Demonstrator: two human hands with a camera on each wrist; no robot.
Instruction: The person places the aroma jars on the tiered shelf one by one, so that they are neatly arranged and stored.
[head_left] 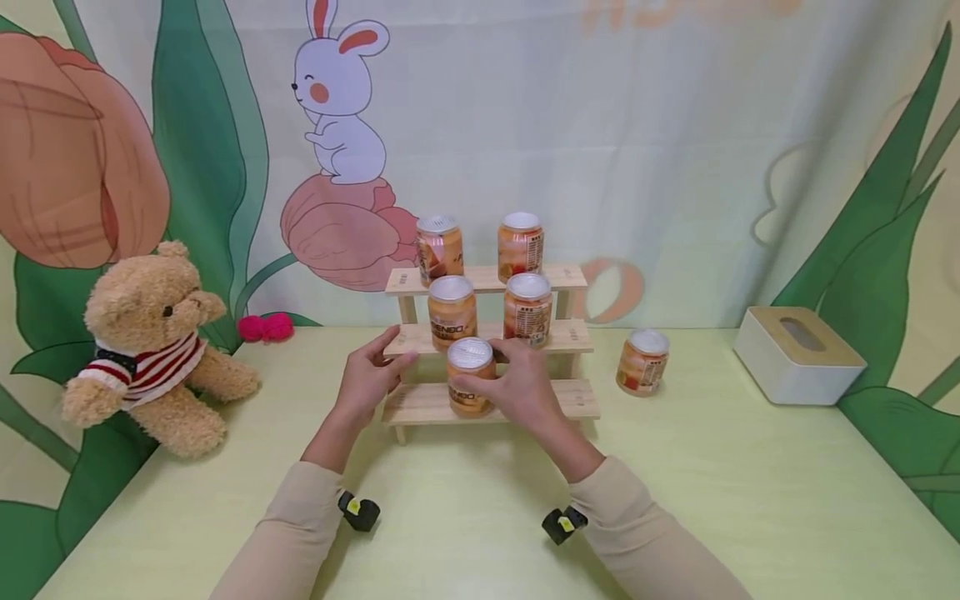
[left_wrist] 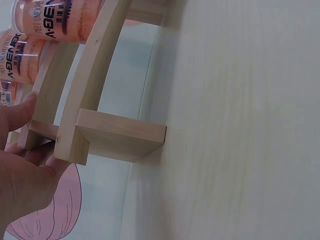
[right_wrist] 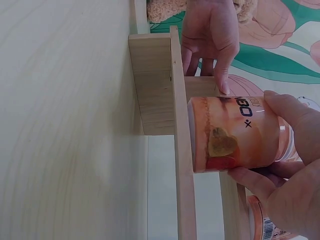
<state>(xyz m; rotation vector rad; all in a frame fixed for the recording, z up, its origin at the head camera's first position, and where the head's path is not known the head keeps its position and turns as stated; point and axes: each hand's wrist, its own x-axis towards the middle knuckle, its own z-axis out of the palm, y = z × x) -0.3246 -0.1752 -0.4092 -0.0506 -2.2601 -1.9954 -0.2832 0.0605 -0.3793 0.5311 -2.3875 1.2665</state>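
Note:
A three-tier wooden display stand [head_left: 417,404] holds orange-labelled cans with silver lids. With thumb and fingers round its upper part, my right hand [head_left: 525,383] grips a can [head_left: 462,368] at the middle of the bottom shelf. In the right wrist view, the base of this can [right_wrist: 225,135] is right at the shelf board. My left hand [head_left: 364,379] holds the left end of the middle shelf, thumb on top in the left wrist view, the other fingers partly hidden behind the wood. Two cans stand on the middle shelf, including one at left [head_left: 452,312], and two on top, including one at right [head_left: 521,247].
Another can [head_left: 642,363] stands on the table right of the stand. Farther right is a white tissue box [head_left: 798,358] with a wooden lid. A teddy bear [head_left: 161,350] sits at the left, near a pink bow-shaped item [head_left: 266,327]. A printed curtain [head_left: 600,125] hangs behind.

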